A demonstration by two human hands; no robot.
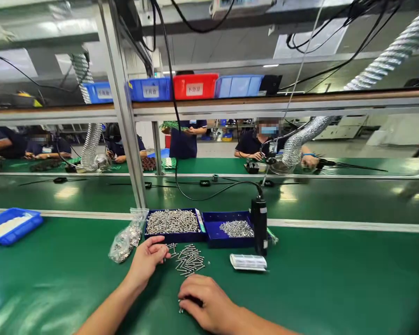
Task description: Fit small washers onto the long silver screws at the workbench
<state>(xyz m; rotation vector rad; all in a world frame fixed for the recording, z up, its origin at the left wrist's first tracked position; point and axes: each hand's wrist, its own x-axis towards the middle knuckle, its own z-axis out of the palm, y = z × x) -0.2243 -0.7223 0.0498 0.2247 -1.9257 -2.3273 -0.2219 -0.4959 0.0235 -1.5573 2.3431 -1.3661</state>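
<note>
My left hand (pixel 148 258) is closed, thumb and fingers curled together at the left of a loose pile of long metal screws (pixel 189 259). A few more screws (pixel 172 250) lie right by its fingertips, and what it grips is mostly hidden. Just below the pile, my right hand (pixel 209 302) pinches a small metal screw (pixel 180 307), of which only the end shows. Behind the hands sits a blue tray heaped with long screws (pixel 172 221). Beside it, another blue tray (pixel 212 235) holds small shiny metal parts (pixel 237 229).
A clear plastic bag of metal parts (pixel 125 242) lies left of the trays. At right, a black electric screwdriver (pixel 260 228) hangs on a cable above a curled white label sheet (pixel 248 263). A blue tray (pixel 31 224) sits far left. Co-workers sit across the bench.
</note>
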